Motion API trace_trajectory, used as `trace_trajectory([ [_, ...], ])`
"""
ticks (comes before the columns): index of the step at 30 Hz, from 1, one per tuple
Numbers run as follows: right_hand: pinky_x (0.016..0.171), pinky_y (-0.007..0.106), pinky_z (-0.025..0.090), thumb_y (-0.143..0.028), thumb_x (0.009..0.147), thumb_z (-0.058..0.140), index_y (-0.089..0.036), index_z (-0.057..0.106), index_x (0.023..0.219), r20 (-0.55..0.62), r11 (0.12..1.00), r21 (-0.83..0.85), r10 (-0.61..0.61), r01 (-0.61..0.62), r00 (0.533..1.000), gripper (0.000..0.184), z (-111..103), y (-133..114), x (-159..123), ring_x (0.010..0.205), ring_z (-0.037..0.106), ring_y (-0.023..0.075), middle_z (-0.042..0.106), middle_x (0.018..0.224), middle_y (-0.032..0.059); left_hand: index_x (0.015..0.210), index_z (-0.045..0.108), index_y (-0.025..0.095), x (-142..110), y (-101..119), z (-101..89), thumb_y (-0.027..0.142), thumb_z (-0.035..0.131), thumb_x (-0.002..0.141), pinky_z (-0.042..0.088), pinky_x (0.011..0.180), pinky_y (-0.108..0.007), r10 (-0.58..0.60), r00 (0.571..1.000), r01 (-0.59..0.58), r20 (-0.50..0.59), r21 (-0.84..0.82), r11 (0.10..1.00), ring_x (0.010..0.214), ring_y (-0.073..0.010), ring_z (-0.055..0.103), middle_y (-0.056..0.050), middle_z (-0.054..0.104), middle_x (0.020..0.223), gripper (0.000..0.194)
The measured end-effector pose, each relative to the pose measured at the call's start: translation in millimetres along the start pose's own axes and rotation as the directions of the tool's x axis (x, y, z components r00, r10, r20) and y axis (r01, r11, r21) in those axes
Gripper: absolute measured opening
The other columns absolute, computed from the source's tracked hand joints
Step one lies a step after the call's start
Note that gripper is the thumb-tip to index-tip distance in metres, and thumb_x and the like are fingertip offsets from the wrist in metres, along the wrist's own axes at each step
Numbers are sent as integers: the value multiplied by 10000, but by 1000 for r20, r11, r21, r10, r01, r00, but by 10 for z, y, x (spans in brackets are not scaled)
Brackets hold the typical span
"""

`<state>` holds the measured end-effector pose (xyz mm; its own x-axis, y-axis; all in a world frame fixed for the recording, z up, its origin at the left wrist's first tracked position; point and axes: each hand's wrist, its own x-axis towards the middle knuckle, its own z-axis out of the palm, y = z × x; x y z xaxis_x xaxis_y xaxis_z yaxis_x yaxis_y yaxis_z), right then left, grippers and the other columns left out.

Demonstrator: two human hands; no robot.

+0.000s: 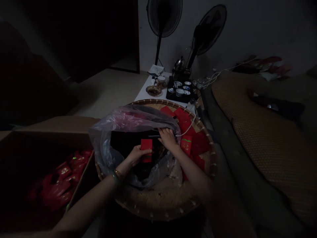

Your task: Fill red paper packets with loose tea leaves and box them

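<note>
My left hand is closed on a small red packet, thumb across its front, above the opening of a clear plastic bag. Inside the bag is a dark mass whose kind I cannot make out. To the right, my right hand has its fingers and thumb around a thin, dark, straight-edged object over the bag. A white cable comes out beside this hand. The bag lies in a round woven bamboo tray. More red packets lie along the tray's right side.
A cardboard box at left holds many red packets. Beyond the tray, a white table carries a black tea tray with cups. Two fans stand behind. A woven mat covers the seat at right.
</note>
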<state>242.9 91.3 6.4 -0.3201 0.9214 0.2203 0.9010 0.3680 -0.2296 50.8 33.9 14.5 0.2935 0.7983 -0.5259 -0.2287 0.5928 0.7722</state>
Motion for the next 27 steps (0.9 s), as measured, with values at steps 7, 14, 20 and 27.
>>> trace_trajectory([
  [7,891,375,414,-208,655,755,-141,547,1181,84,965,261,-33,10,996,569,-156,182,121,1069,535,257,583,1125,146,849,677,99,18,-36,-53,278,871,405,521,627,-311,6,999,-8,-32,-44,999,673,-204,670,-81,714,750,517],
  [14,822,337,447,-223,588,794,-210,621,1109,229,861,508,-172,33,958,550,-553,222,51,974,587,220,627,1060,70,830,665,110,68,-93,0,329,865,416,518,608,-314,49,998,-50,-36,-23,999,599,-175,651,-49,708,722,509],
  [20,809,339,430,-265,595,801,-219,656,1056,232,894,446,-166,47,958,486,-513,121,25,932,604,222,655,997,65,821,670,104,69,-124,105,362,851,452,505,597,-291,90,996,-90,12,48,995,555,-139,616,-18,679,662,485],
  [27,792,316,430,-266,652,766,-212,687,971,188,879,473,-172,64,967,333,-509,91,23,887,626,210,693,934,46,834,668,98,149,-202,169,366,840,477,505,616,-301,117,992,-119,49,37,992,562,-135,608,-24,676,684,478],
])
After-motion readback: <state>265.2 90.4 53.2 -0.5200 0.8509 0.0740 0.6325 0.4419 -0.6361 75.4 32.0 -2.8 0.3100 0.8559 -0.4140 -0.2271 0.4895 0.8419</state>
